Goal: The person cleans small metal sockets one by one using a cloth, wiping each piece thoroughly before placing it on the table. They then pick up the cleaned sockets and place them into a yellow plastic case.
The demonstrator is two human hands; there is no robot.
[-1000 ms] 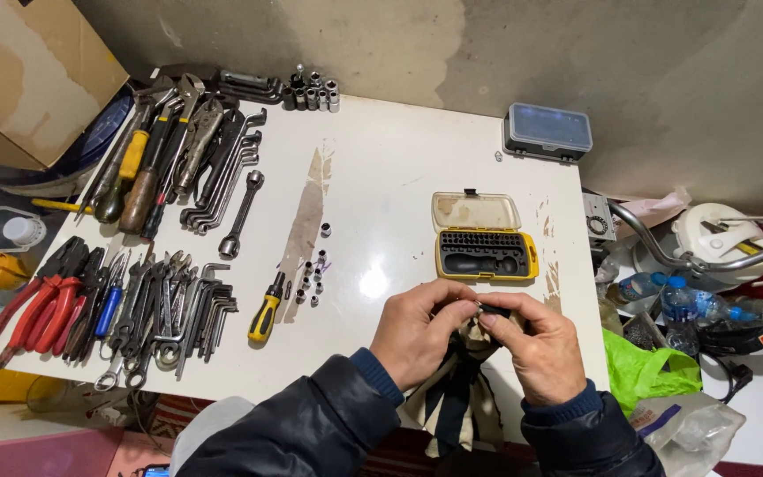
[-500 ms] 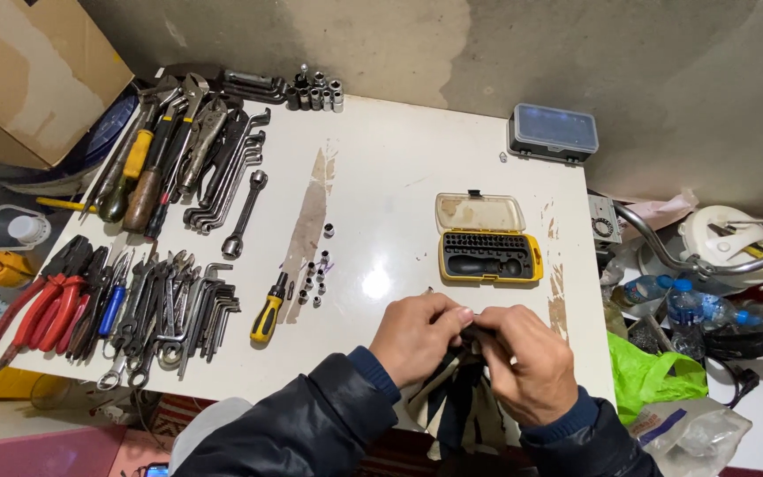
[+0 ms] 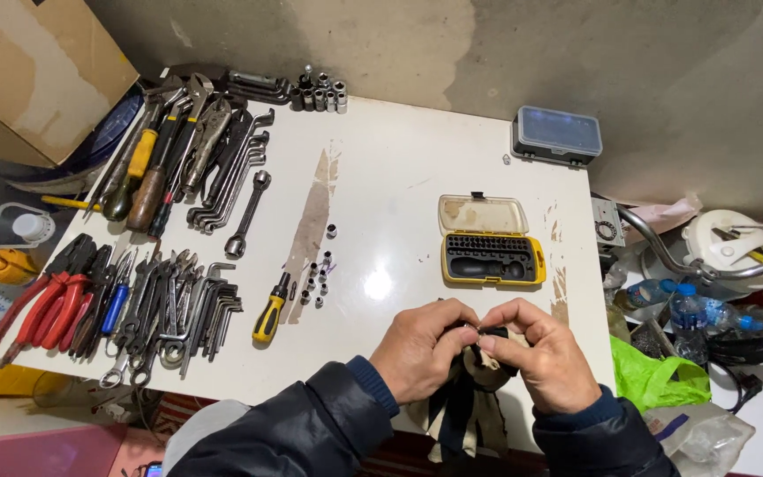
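Both hands at the worktop's near edge, drawn slightly left since a second ago: left hand [image 3: 421, 353] and right hand [image 3: 545, 358] pinched shut on a small dark part [image 3: 487, 332] over a rag [image 3: 465, 402]. Open yellow bit case [image 3: 490, 243] beyond; rubbing apparently ongoing.

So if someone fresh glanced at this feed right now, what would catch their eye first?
Probably the two hands at the near edge of the white table: the left hand and right hand pinch a small dark part over a striped rag. Next, the open yellow bit case right of centre. Then the rows of pliers and wrenches along the left side, with red-handled pliers at the near left corner.
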